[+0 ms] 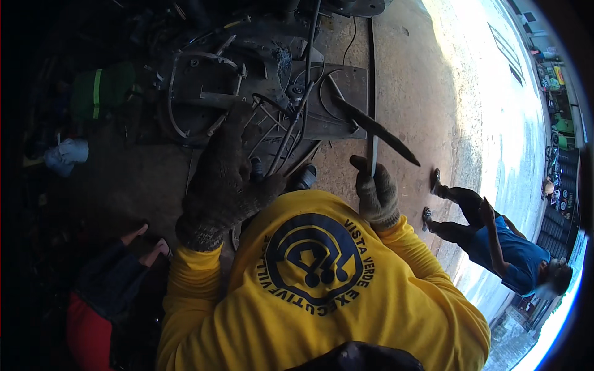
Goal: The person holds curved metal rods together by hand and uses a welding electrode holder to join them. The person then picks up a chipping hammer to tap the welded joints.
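My right hand [378, 191], in a grey knit glove, is closed around the pale, narrow handle of a chipping hammer [387, 137]. The hammer's long dark head tapers to a point and slants down to the right, in front of the bench's right end. My left hand [226, 179], gloved too, is dark in the shade, its thumb spread away from the fingers. Its fingertips reach the near part of a metal workbench [349, 83], close to a flat metal bar [216, 100]; whether they touch it I cannot tell. A curved metal strip [170, 93] lies left of them.
Black cables [307, 80] and thin metal rods [266, 117] cross the bench. A person in a blue shirt [501, 250] stands at the right; another in red and dark clothes [93, 321] is at lower left. A white container [73, 150] and a green item [108, 91] are at the left.
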A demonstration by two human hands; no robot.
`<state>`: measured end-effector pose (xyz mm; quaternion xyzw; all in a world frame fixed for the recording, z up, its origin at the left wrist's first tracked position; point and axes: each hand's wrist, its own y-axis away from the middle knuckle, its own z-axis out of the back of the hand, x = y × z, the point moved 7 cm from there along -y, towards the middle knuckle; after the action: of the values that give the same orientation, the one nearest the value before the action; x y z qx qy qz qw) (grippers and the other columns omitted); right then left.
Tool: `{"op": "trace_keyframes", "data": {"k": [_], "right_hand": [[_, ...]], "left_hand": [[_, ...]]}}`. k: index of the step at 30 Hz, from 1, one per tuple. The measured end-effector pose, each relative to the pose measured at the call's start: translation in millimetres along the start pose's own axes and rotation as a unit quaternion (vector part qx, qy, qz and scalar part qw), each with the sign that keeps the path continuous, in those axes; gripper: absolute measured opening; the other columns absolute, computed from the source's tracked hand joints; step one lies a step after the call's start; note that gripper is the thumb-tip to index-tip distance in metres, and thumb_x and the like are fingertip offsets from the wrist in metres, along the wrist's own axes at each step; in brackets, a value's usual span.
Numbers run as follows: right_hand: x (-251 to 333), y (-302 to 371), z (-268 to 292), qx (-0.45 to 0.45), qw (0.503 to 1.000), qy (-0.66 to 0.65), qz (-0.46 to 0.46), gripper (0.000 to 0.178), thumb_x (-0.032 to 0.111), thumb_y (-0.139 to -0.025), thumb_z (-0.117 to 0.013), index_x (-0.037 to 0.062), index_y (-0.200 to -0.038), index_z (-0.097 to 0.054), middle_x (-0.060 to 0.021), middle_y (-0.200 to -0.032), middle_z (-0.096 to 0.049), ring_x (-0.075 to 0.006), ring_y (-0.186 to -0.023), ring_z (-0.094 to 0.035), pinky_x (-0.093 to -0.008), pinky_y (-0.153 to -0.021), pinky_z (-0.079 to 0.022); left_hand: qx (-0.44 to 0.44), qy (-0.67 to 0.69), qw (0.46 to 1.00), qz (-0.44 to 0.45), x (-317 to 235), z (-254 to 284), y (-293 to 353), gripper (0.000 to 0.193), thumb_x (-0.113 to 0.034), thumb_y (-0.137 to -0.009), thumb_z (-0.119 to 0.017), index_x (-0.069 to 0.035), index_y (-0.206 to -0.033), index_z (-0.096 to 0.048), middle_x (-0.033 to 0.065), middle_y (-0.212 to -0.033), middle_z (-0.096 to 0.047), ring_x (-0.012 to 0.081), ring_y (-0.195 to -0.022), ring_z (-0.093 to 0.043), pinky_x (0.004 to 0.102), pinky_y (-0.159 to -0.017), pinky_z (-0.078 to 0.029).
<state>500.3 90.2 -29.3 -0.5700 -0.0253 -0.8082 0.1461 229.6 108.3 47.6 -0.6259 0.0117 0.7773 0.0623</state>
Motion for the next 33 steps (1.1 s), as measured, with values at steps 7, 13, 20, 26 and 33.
{"op": "trace_keyframes", "data": {"k": [7,13,20,26,33], "right_hand": [[28.8,-7.0,-15.6,-0.125,0.991,0.003,0.053,0.034,0.027,-0.092,-0.061,-0.0038,-0.105,-0.067,-0.0198,-0.088,-0.069,-0.0331,-0.064,-0.064,-0.0371,-0.061,-0.051],[38.6,-4.7,-23.4,-0.105,0.993,0.051,0.024,0.033,0.029,-0.089,-0.065,-0.0015,-0.103,-0.068,-0.0196,-0.084,-0.066,-0.0365,-0.07,-0.065,-0.0423,-0.065,-0.051],[44.9,-19.3,-25.5,-0.129,0.99,0.056,0.008,0.033,0.025,-0.087,-0.066,-0.0016,-0.106,-0.068,-0.0173,-0.079,-0.066,-0.0354,-0.072,-0.066,-0.0404,-0.065,-0.052],[49.9,-23.9,-25.8,-0.186,0.975,0.092,0.083,0.032,0.027,-0.088,-0.065,-0.0011,-0.103,-0.069,-0.0176,-0.079,-0.065,-0.0334,-0.065,-0.064,-0.0405,-0.059,-0.05],[53.3,-29.9,-24.4,-0.132,0.982,0.096,0.091,0.035,0.027,-0.088,-0.065,-0.0034,-0.105,-0.067,-0.0189,-0.078,-0.065,-0.0367,-0.065,-0.064,-0.0418,-0.059,-0.05]], "left_hand": [[0.066,-0.26,0.958,-0.104,-35.7,12.4,-34.9,0.094,-0.023,-0.075,-0.082,0.0,-0.15,-0.031,0.0223,-0.145,-0.046,0.0331,-0.135,-0.046,0.0387,-0.106,-0.044],[0.078,-0.259,0.961,-0.066,-24.8,21.2,-43.8,0.098,-0.033,-0.075,-0.084,0.001,-0.15,-0.031,0.0233,-0.145,-0.045,0.0353,-0.134,-0.047,0.0407,-0.107,-0.043],[0.096,-0.192,0.971,-0.106,-27.8,22.2,-52.9,0.098,-0.04,-0.077,-0.083,0.002,-0.149,-0.032,0.0254,-0.141,-0.048,0.0361,-0.13,-0.05,0.0428,-0.105,-0.044],[0.073,-0.265,0.957,-0.09,-34.7,25.6,-56.6,0.09,-0.028,-0.076,-0.082,0.001,-0.147,-0.035,0.0233,-0.135,-0.052,0.0346,-0.125,-0.054,0.0424,-0.102,-0.046],[0.081,-0.269,0.958,-0.056,-35.9,31.1,-53.3,0.095,-0.024,-0.072,-0.084,-0.003,-0.149,-0.033,0.0205,-0.135,-0.052,0.0323,-0.123,-0.054,0.0422,-0.101,-0.047]]}}
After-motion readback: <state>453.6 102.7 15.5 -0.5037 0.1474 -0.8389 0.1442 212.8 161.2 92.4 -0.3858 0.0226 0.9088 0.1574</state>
